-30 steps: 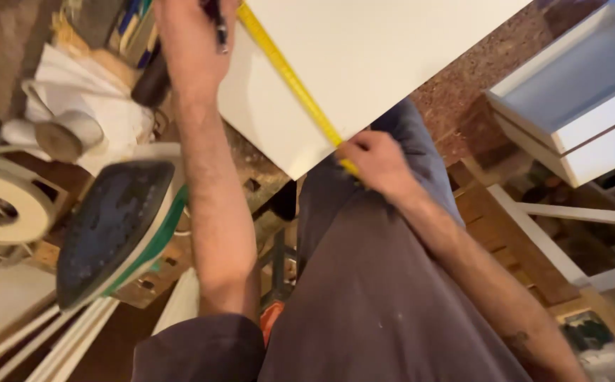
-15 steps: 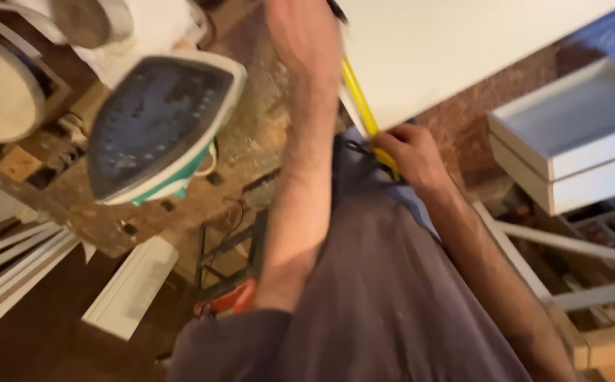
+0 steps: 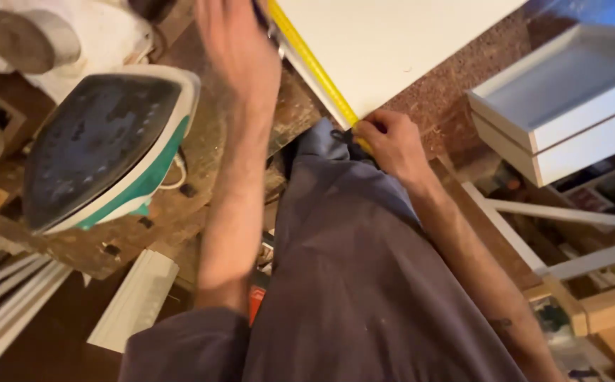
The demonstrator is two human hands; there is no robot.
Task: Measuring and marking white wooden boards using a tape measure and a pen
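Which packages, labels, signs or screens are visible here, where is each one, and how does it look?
No package, sign or screen is clearly in view.
Yellow tape measure: the only marked thing, a long narrow strip along the white board's edge, between the left hand and the right hand; markings too blurred to make out.
Iron: on the worktable at left, dark soleplate up, white and green body, no label visible.
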